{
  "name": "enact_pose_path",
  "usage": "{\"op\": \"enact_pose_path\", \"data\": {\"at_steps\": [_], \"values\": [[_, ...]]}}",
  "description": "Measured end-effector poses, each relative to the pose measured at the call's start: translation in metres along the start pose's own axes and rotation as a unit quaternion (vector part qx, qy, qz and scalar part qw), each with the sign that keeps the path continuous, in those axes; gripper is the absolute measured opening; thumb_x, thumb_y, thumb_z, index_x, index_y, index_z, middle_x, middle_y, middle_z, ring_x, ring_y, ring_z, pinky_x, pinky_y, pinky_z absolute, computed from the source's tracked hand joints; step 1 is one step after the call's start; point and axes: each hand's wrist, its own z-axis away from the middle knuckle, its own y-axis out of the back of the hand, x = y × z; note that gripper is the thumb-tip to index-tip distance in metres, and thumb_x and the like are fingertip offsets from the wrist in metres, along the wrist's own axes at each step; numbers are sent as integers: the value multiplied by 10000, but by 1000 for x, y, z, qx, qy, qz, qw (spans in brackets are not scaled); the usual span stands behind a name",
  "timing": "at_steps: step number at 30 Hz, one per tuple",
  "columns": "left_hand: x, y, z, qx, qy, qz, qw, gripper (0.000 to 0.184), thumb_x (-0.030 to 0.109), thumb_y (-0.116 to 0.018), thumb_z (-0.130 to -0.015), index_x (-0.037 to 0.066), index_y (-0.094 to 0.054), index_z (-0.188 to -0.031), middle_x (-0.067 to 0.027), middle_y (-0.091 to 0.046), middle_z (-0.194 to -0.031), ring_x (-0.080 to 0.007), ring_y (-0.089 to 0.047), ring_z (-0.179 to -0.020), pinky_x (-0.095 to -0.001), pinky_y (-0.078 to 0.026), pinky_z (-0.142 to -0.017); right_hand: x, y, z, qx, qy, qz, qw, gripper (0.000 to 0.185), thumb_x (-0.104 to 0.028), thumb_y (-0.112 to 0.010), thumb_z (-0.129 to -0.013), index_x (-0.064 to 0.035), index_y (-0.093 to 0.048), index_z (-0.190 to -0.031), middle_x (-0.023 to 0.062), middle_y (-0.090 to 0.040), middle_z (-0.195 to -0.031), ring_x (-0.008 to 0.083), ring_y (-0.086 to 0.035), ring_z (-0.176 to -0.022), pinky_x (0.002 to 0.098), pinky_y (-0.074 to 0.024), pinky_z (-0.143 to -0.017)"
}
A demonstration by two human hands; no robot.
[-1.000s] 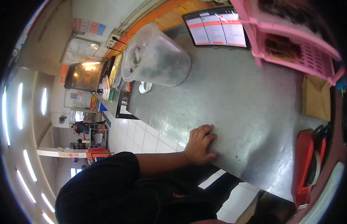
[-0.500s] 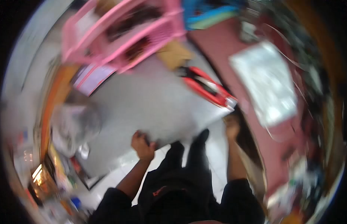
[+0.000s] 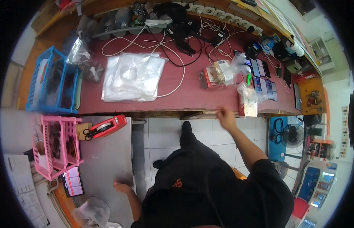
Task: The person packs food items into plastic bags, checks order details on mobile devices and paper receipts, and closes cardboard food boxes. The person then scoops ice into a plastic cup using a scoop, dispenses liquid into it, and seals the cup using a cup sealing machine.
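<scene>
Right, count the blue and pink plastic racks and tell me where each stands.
2: the blue rack at the left end of the maroon table, and the pink rack on the metal table. Clutter could hide others.

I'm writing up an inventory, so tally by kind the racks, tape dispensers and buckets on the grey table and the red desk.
Racks: 2 (pink rack on the grey table, blue rack on the red desk)
Tape dispenser: 1
Bucket: 1
Total: 4
</scene>
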Motion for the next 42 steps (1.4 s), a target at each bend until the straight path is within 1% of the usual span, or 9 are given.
{"op": "enact_pose_path", "data": {"at_steps": [1, 4, 13, 20, 24, 26, 29, 36, 42], "values": [[-15, -1, -16, -23, -3, 295, 955, 559, 471, -348, -1007, -33, -526, -1168, -169, -488, -1308, -299, -468, -1221, -463, -349, -1063, -32, 19, -27, 81, 22, 17, 996, 263, -159, -687, -829, -14, -637, -1043, 103, -638, -761, 185, -626, -728, 326, -497, -662], [-3, -15, -30, 141, -149, 149, 967, 459, 326, -339, -1010, -42, -494, -1237, -180, -504, -1298, -292, -452, -1244, -442, -323, -1098, -47, 41, -112, 261, 103, 28, 959, 324, -216, -718, -829, -13, -627, -1066, 106, -650, -900, 174, -631, -812, 320, -490, -670], [123, -89, 76, 28, -239, 89, 967, 621, 495, -256, -1035, -36, -516, -1225, -168, -544, -1226, -297, -492, -1172, -405, -343, -1035, 22, 45, -223, 70, 232, 214, 946, 675, -495, -756, -755, 15, -578, -1159, 248, -564, -1200, 405, -541, -1099, 468, -425, -948], [120, -85, 122, -78, -244, -4, 967, 507, 400, -336, -1036, -47, -536, -1168, -199, -550, -1156, -332, -509, -1111, -420, -364, -1005, -57, 157, -101, -48, 17, 531, 846, 999, -437, -860, -592, -72, -404, -1402, 195, -428, -1438, 414, -414, -1305, 537, -351, -1053], [140, -80, 106, -103, -263, -51, 958, 442, 332, -392, -1004, -55, -540, -1157, -203, -556, -1163, -340, -508, -1119, -423, -367, -1001, 65, 210, -93, -198, -179, 573, 775, 450, -276, -681, -768, -39, -600, -1141, 195, -673, -1047, 345, -655, -955, 479, -504, -866], [145, -78, 91, -64, -277, -58, 957, 395, 288, -448, -965, -50, -561, -1136, -214, -562, -1174, -348, -509, -1138, -429, -370, -1008, 191, 255, -91, -368, 85, 588, 715, 227, -170, -495, -864, -11, -645, -926, 190, -668, -936, 346, -643, -850, 469, -503, -743], [155, -61, 81, -47, -246, -112, 962, 323, 204, -619, -874, 16, -590, -1135, -185, -575, -1179, -355, -505, -1152, -448, -371, -1020, 189, 261, -77, -168, 76, 318, 930, 392, -290, -401, -965, -33, -696, -958, 145, -685, -867, 314, -626, -825, 440, -474, -806], [101, 5, 59, 12, -311, -52, 949, 372, 393, -589, -887, 45, -590, -1021, -172, -598, -1070, -379, -524, -1040, -468, -409, -910, 75, 192, -85, -251, -102, 246, 931, 463, -366, -472, -926, 24, -616, -1129, 194, -571, -1189, 326, -515, -1130, 445, -391, -996], [9, 85, 4, 45, -254, 2, 966, 319, 339, -616, -868, 47, -593, -996, -164, -611, -1040, -375, -539, -1000, -463, -414, -893, 20, 85, -34, -135, -172, -290, 932, 364, -200, -501, -860, 9, -531, -1156, 128, -538, -1194, 280, -480, -1158, 421, -362, -1008]]}}
